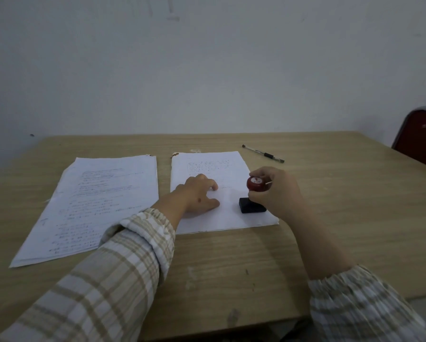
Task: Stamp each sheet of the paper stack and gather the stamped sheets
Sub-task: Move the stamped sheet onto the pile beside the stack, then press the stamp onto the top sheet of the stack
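Two stacks of white printed sheets lie on the wooden table [231, 267]. The right stack [207, 164] is under both hands. My left hand [198, 195] rests flat on its middle, fingers spread, holding nothing. My right hand [273, 191] grips a stamp [252, 196] with a round red knob and a black rectangular base. The base sits pressed on the lower right part of the top sheet. The left stack [96, 201] lies apart, slightly fanned, with lines of text showing.
A black pen [263, 153] lies beyond the right stack near the table's far edge. A dark red chair back [420, 137] stands at the table's right far corner. A pale wall rises directly behind the table.
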